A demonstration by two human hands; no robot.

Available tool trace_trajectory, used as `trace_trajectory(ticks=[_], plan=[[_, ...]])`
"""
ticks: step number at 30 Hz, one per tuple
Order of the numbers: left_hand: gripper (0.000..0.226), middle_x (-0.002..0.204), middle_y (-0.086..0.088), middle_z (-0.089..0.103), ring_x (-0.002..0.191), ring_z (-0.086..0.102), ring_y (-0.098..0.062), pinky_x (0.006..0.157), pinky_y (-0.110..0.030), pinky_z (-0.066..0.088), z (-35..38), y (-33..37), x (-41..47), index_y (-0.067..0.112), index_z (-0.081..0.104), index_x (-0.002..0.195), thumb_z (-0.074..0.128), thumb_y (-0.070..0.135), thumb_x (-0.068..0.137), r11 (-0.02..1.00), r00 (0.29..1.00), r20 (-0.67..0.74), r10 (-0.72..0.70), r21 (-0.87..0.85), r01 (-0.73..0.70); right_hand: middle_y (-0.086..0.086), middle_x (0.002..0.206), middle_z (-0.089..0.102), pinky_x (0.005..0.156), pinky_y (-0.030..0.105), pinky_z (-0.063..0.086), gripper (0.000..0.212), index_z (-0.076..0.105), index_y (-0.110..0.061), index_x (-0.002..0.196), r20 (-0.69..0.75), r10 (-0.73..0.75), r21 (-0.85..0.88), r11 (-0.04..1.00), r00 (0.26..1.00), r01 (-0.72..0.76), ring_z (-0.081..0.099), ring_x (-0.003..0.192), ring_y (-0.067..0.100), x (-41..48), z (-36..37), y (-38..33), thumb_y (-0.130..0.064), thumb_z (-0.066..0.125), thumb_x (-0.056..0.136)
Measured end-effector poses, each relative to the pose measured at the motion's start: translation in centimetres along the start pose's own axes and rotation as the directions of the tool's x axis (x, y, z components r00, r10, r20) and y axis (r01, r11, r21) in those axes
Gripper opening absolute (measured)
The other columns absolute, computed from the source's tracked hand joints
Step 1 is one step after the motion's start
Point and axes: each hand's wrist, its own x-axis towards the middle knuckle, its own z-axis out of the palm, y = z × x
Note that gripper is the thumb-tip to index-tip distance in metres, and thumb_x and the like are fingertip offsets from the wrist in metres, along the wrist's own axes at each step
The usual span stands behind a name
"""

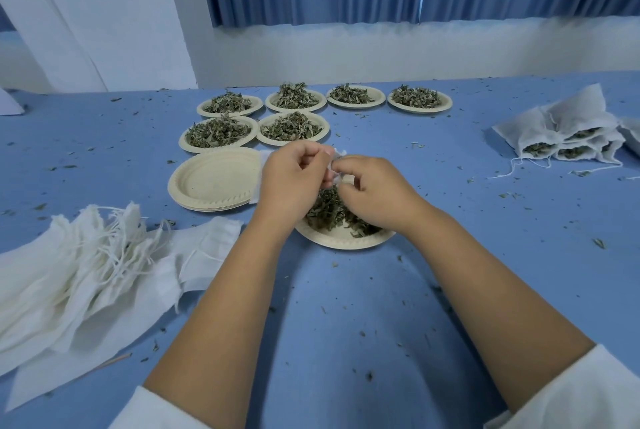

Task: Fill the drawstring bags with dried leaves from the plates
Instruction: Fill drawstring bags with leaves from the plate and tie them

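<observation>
A cream paper plate point(341, 241) heaped with dried green leaves point(329, 212) sits in front of me. Above it both hands work a white drawstring bag point(335, 165), mostly hidden behind the fingers. My left hand point(292, 179) pinches the bag's edge and my right hand point(372, 191) pinches its other side, fingers curled. A strip of the white cloth point(261, 165) shows left of my left hand.
Several full plates of leaves point(218, 132) stand in two rows behind. A stack of empty plates point(213, 179) lies left. Empty bags with strings point(86, 262) pile at the near left; filled bags point(568, 137) lie at the right. Leaf crumbs dot the blue table point(485, 220).
</observation>
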Motion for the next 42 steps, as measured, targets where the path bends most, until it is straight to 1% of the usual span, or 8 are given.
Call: trace_trajectory(ticks=[4,7,10,13,18,30,36,42], plan=[[0.014,0.055,0.008,0.062,0.054,0.059,-0.001,0.059,-0.015,0.052,0.2,0.0,-0.1,0.011,0.067,0.084,0.06,0.011,0.096,1.0,1.0,0.016,-0.001,0.009,0.0,-0.012,0.065,0.051,0.051,0.014,0.03,0.021,0.062,-0.017,0.083,0.061,0.004,0.073,0.997,0.998,-0.009,0.047,0.051,-0.005,-0.1,-0.1,0.0,0.001,0.051,0.083],[0.013,0.057,0.007,0.062,0.059,0.062,-0.004,0.07,-0.026,0.059,-0.1,-0.3,0.1,0.01,0.066,0.087,0.058,0.011,0.097,1.0,0.998,-0.063,0.003,0.0,-0.003,-0.029,0.052,0.055,0.046,0.01,0.033,0.031,0.071,-0.023,0.093,-0.072,0.046,0.143,0.989,0.996,-0.036,0.047,0.043,0.0,-0.2,-0.7,-0.2,-0.001,0.051,0.084],[0.011,0.066,0.0,0.062,0.062,0.063,-0.006,0.07,-0.026,0.059,-0.2,-0.5,0.3,0.008,0.066,0.092,0.058,0.013,0.097,1.0,0.993,-0.12,0.002,-0.001,-0.002,-0.025,0.066,0.06,0.052,0.009,0.035,0.025,0.066,-0.032,0.083,-0.129,0.108,0.104,0.99,0.986,-0.095,0.051,0.051,-0.005,0.0,-2.1,0.1,-0.009,0.056,0.085],[0.01,0.069,-0.002,0.062,0.057,0.061,0.0,0.063,-0.019,0.056,-0.3,-0.6,0.4,0.011,0.065,0.09,0.058,0.013,0.097,1.0,0.988,-0.156,0.003,0.008,-0.002,-0.016,0.093,0.064,0.061,0.014,0.038,0.006,0.066,-0.032,0.089,0.152,0.181,-0.113,0.98,0.972,-0.164,0.055,0.072,-0.012,0.0,-3.1,0.8,-0.028,0.066,0.085],[0.012,0.071,-0.004,0.063,0.061,0.064,-0.005,0.072,-0.03,0.061,-0.3,-0.7,0.4,0.008,0.067,0.092,0.059,0.015,0.097,1.0,0.989,-0.148,-0.009,0.022,0.013,-0.013,0.099,0.061,0.074,0.023,0.047,0.043,0.065,-0.031,0.106,0.391,0.265,-0.264,0.95,0.882,-0.168,0.056,0.085,0.001,-0.4,-2.7,0.7,-0.05,0.08,0.071],[0.013,0.068,0.0,0.065,0.061,0.065,-0.004,0.074,-0.031,0.06,-0.7,-0.6,0.5,0.008,0.068,0.095,0.059,0.017,0.097,1.0,0.982,-0.189,-0.012,0.015,0.015,-0.02,0.088,0.055,0.076,0.024,0.041,0.032,0.069,-0.032,0.11,0.213,0.068,-0.164,0.986,0.975,-0.033,0.051,0.088,0.004,-0.3,0.7,0.3,-0.04,0.076,0.08],[0.012,0.066,0.002,0.065,0.06,0.065,-0.002,0.068,-0.024,0.058,-0.7,-0.7,0.6,0.01,0.068,0.093,0.059,0.016,0.097,1.0,0.98,-0.196,-0.017,0.007,0.018,-0.004,0.088,0.068,0.067,0.026,0.04,0.016,0.074,-0.023,0.099,0.194,0.071,-0.196,0.98,0.978,-0.032,0.052,0.077,0.009,-0.1,1.0,0.6,-0.029,0.074,0.084],[0.012,0.066,0.002,0.065,0.058,0.064,-0.003,0.067,-0.023,0.058,-1.0,-0.4,0.6,0.016,0.067,0.087,0.059,0.016,0.097,1.0,0.973,-0.229,-0.02,-0.018,0.017,-0.008,0.077,0.072,0.064,0.015,0.046,0.012,0.075,-0.033,0.081,0.017,0.147,0.177,0.973,0.989,-0.148,0.062,0.069,0.005,0.0,-1.3,0.3,-0.024,0.081,0.077]])
